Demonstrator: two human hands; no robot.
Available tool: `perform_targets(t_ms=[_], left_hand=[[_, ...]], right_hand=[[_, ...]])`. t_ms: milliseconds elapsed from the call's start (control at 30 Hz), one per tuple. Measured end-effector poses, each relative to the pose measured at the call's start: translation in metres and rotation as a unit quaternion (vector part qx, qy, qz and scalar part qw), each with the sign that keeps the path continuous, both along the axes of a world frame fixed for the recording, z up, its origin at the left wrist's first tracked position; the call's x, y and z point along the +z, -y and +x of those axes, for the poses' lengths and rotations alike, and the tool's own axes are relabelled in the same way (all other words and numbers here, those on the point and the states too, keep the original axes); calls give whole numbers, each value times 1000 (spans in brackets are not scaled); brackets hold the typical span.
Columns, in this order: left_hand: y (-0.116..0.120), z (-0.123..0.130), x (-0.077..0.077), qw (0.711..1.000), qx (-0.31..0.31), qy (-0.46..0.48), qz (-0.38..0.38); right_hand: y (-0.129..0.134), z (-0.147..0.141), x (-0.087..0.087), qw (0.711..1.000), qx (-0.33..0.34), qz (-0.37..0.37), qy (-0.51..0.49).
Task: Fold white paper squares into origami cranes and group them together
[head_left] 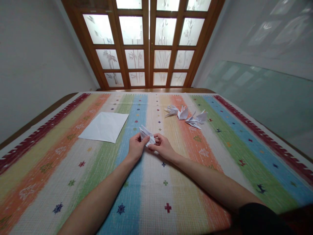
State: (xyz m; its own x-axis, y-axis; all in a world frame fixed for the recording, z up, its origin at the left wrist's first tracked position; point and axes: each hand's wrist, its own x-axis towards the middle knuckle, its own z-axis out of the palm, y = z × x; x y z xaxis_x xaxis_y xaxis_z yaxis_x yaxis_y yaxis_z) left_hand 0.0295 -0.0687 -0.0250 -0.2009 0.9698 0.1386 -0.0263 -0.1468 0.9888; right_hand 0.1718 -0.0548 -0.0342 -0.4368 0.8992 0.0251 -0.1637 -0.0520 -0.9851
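Observation:
Between my two hands, over the middle of the table, is a small piece of folded white paper (146, 133) with narrow points toward its upper left. My left hand (136, 146) pinches its left side, the thumb lying across the paper. From the right, my right hand (163, 147) grips the lower right edge with thumb and fingers; some fingertips are hidden behind it. Left of my hands lies a flat sheet of white paper (105, 126). To the right and farther off, several folded paper cranes (183, 113) sit close together.
A striped, colourful tablecloth (97, 173) covers the table, whose wooden edge (70, 98) shows at the far left. Beyond the far end stand wooden doors (148, 49) with frosted panes. Plain walls rise on both sides, and a pale glass panel (259, 94) leans at the right.

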Motion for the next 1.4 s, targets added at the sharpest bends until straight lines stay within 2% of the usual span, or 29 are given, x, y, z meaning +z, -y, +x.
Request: perform_targets(t_ms=[100, 267, 467, 567, 667, 733, 800, 900, 1000, 1133, 1267, 1400], left_hand=[[0, 2, 3, 1000, 10, 2, 4], [1, 4, 6, 997, 76, -6, 3], [-2, -1, 1, 998, 45, 28, -31], [-5, -3, -1, 997, 55, 58, -12], [-3, -2, -1, 987, 140, 48, 55], [1, 2, 0, 983, 167, 14, 79], [7, 8, 1, 988, 133, -13, 75], [11, 14, 3, 998, 50, -9, 49], [10, 15, 3, 999, 0, 33, 29], [7, 13, 3, 998, -21, 48, 14], [5, 11, 2, 998, -10, 67, 19], [4, 11, 0, 998, -28, 60, 20]], right_hand=[[0, 1, 4, 999, 10, -12, 28], [2, 3, 8, 997, 55, -38, 50], [5, 3, 8, 995, 76, -35, 49], [5, 3, 7, 996, 30, 13, 77], [4, 3, 6, 984, -72, 90, 135], [3, 4, 6, 968, -138, 133, 162], [3, 6, 5, 955, -179, 165, 169], [3, 6, 5, 945, -195, 215, 153], [3, 6, 4, 940, -167, 267, 130], [0, 7, 2, 936, -111, 315, 114], [-4, 10, -1, 957, -77, 271, 72], [-9, 10, -3, 976, -105, 187, 33]])
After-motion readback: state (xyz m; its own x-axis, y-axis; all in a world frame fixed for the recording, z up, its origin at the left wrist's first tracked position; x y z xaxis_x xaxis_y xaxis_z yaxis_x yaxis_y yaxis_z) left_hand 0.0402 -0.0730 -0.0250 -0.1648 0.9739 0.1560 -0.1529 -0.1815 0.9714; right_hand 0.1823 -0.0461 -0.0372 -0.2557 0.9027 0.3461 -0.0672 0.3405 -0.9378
